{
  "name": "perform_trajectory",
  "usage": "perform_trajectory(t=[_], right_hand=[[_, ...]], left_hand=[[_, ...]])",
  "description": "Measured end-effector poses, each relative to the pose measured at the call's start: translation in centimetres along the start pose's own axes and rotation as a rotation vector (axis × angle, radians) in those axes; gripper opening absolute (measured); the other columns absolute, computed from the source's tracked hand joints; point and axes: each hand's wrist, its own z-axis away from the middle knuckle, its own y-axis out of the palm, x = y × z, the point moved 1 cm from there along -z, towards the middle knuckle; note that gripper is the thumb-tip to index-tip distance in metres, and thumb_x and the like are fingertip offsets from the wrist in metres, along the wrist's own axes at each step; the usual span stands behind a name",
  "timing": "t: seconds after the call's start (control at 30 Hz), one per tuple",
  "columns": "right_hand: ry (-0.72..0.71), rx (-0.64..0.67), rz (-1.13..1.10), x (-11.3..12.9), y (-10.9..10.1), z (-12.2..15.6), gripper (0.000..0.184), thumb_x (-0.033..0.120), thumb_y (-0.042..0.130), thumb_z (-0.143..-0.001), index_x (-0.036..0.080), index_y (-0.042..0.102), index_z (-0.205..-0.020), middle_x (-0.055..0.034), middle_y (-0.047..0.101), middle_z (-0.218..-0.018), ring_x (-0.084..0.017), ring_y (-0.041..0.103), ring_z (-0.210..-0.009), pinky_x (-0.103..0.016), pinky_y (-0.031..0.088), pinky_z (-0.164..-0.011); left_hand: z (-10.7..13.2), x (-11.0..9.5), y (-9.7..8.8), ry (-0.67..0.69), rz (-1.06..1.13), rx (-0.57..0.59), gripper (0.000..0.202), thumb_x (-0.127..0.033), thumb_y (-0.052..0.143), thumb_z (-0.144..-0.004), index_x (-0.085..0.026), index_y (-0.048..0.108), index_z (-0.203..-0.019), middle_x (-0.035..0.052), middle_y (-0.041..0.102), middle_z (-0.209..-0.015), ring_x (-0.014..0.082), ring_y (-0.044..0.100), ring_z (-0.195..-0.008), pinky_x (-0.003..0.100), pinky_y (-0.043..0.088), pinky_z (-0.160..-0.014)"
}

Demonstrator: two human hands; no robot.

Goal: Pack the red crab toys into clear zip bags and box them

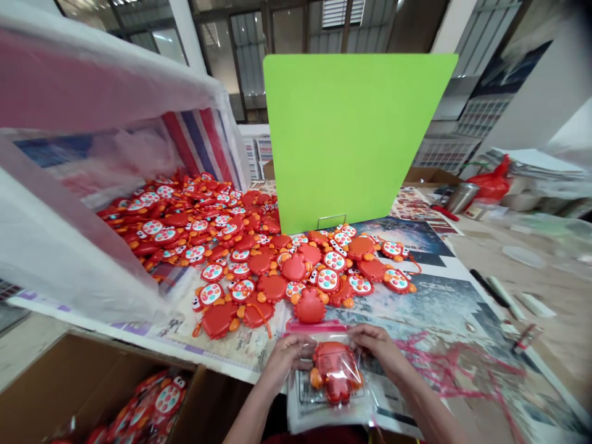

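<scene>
Both hands hold one clear plastic bag (333, 364) at the table's (444, 296) near edge, straight in front of the green board (351, 139). The left hand (285, 357) pinches the bag's left side near its pink zip strip, and the right hand (377, 348) pinches the right side, fingers closed on the plastic. Inside the bag lies one red crab toy (335, 373), orange claws showing.

Between the bag and the green board spreads a heap of crab toys (259, 259), far too many to count, some face up with coloured buttons, some back up. It runs left of the board into a large plastic-lined sack (92, 185). Below and left of the board, one cardboard box (92, 388) holds more crabs. No writing on toys or bag can be read; print on the table's poster is too blurred.
</scene>
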Motion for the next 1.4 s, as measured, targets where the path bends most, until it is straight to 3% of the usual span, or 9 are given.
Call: perform_trajectory(t=[0.13, 0.3, 0.47, 0.63, 0.97, 1.23, 1.4], right_hand=[[-0.020, 0.006, 0.020, -0.2, 0.1, -0.3, 0.015, 0.033, 0.061, -0.062, 0.018, 0.062, -0.063, 0.0027, 0.055, -0.052, -0.009, 0.041, -0.046, -0.023, 0.029, -0.049], [-0.050, 0.053, 0.071, -0.8, 0.3, -0.7, 0.025, 0.044, 0.058, -0.067, 0.020, 0.056, -0.065, 0.0030, 0.050, -0.050, -0.011, 0.043, -0.046, -0.025, 0.033, -0.049], [-0.180, 0.028, 0.168, -1.2, 0.7, -0.7, 0.039, 0.059, 0.061, -0.076, 0.021, 0.054, -0.083, 0.0036, 0.051, -0.058, -0.013, 0.046, -0.053, -0.026, 0.037, -0.053], [-0.159, 0.054, 0.167, -1.7, 0.6, -0.7, 0.051, 0.062, 0.060, -0.076, 0.021, 0.055, -0.105, 0.0072, 0.042, -0.055, -0.013, 0.041, -0.050, -0.026, 0.034, -0.050], [-0.143, -0.007, 0.196, -1.6, 0.6, -0.5, 0.058, 0.064, 0.061, -0.073, 0.020, 0.063, -0.111, 0.0041, 0.047, -0.057, -0.015, 0.045, -0.052, -0.028, 0.037, -0.052], [-0.135, -0.086, 0.214, -1.4, 0.6, -0.5, 0.062, 0.073, 0.055, -0.073, 0.019, 0.069, -0.100, -0.0003, 0.055, -0.058, -0.017, 0.051, -0.054, -0.029, 0.041, -0.052], [-0.144, -0.120, 0.243, -1.5, 0.6, -0.3, 0.064, 0.074, 0.050, -0.077, 0.018, 0.068, -0.104, -0.0015, 0.059, -0.061, -0.019, 0.055, -0.057, -0.031, 0.043, -0.054]], left_hand=[[0.3, -0.3, 0.2, 0.011, 0.008, -0.009, 0.025, -0.037, 0.070, -0.065, -0.014, 0.062, -0.070, 0.0084, 0.069, -0.081, 0.0210, 0.067, -0.079, 0.030, 0.054, -0.066], [0.6, -0.5, 0.4, 0.044, -0.005, -0.004, 0.037, -0.048, 0.074, -0.064, -0.013, 0.060, -0.067, 0.0079, 0.065, -0.079, 0.0219, 0.065, -0.082, 0.029, 0.054, -0.063], [0.5, -0.3, 1.0, 0.017, -0.063, -0.109, 0.047, -0.056, 0.078, -0.059, -0.016, 0.054, -0.065, 0.0016, 0.062, -0.069, 0.0155, 0.060, -0.067, 0.027, 0.052, -0.059], [0.4, -0.2, 1.4, 0.027, -0.082, -0.124, 0.051, -0.060, 0.077, -0.057, -0.016, 0.052, -0.063, 0.0028, 0.065, -0.072, 0.0153, 0.061, -0.068, 0.024, 0.049, -0.056], [0.1, 0.5, 1.1, 0.049, -0.093, -0.109, 0.056, -0.066, 0.076, -0.057, -0.014, 0.056, -0.068, 0.0087, 0.069, -0.082, 0.0171, 0.063, -0.071, 0.025, 0.052, -0.057], [0.1, 0.5, 1.0, 0.061, -0.070, -0.130, 0.055, -0.065, 0.077, -0.057, -0.014, 0.058, -0.068, 0.0052, 0.067, -0.076, 0.0159, 0.062, -0.068, 0.025, 0.051, -0.056], [0.6, 0.2, 1.3, 0.059, -0.019, -0.133, 0.054, -0.061, 0.080, -0.057, -0.013, 0.060, -0.071, 0.0053, 0.068, -0.075, 0.0160, 0.063, -0.068, 0.026, 0.052, -0.061]])
